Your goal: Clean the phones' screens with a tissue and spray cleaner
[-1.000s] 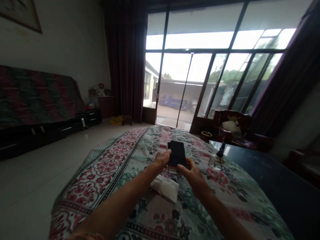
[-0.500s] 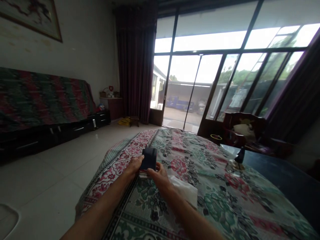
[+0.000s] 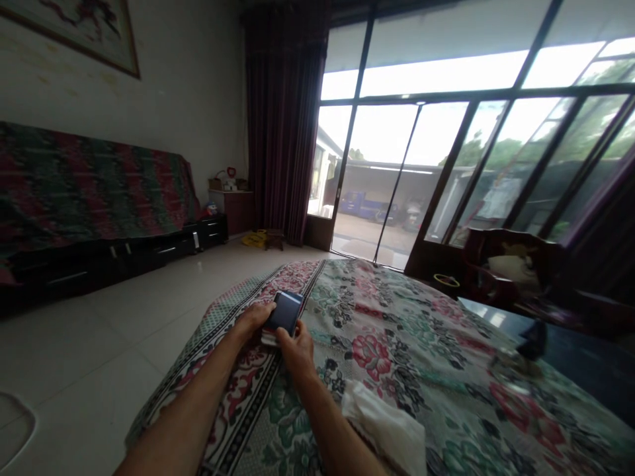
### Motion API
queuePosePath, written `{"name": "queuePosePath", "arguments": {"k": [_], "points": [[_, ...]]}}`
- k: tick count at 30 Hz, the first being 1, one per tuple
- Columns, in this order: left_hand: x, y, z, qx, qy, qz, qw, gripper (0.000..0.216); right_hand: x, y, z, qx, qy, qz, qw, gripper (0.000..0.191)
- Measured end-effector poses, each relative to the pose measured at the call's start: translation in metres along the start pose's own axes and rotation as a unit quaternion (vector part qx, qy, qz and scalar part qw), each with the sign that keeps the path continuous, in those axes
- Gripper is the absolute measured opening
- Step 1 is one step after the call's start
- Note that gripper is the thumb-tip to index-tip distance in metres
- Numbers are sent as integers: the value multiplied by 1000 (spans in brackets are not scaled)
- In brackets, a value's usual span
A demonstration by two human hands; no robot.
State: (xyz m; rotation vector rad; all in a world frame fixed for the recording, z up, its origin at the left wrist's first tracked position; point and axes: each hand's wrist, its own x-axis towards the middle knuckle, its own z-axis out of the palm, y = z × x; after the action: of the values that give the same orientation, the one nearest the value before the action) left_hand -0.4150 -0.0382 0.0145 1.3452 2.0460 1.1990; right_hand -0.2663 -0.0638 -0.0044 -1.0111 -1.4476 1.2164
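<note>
A dark blue-black, flat rectangular object (image 3: pixel 286 311) with paler white and reddish layers under its near edge is held between my hands, just above the table. It could be a small stack of booklets or a box; I cannot tell which. My left hand (image 3: pixel 253 319) grips its left side, thumb on the top edge. On the near right corner, my right hand (image 3: pixel 298 349) closes with its thumb on top and fingers along the side. A crumpled white cloth or bag (image 3: pixel 389 426) lies right of my right forearm, on the floral tablecloth (image 3: pixel 372 354).
A clear glass dish (image 3: pixel 510 370) and a dark pointed item (image 3: pixel 532 340) are on the table's right side. Beyond stand a wooden chair (image 3: pixel 510 264) and glass doors (image 3: pixel 377 178). A low black cabinet (image 3: pixel 149 254) runs along the left wall.
My view has turned slightly left. Both hands have shifted a little left over the table with the dark object, which has tilted so that its top catches a light reflection.
</note>
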Motion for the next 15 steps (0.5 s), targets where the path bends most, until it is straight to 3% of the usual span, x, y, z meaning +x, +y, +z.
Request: {"name": "queuePosePath", "arguments": {"k": [3, 7, 15], "points": [[9, -6, 3, 38, -15, -3, 999, 25, 2, 1, -1, -103, 35, -14, 994, 38], [12, -14, 5, 76, -10, -1, 997, 33, 2, 0, -3, -159, 22, -26, 987, 39], [-1, -16, 5, 54, 41, 43, 997, 30, -1, 17, -8, -201, -5, -143, 969, 79]]}}
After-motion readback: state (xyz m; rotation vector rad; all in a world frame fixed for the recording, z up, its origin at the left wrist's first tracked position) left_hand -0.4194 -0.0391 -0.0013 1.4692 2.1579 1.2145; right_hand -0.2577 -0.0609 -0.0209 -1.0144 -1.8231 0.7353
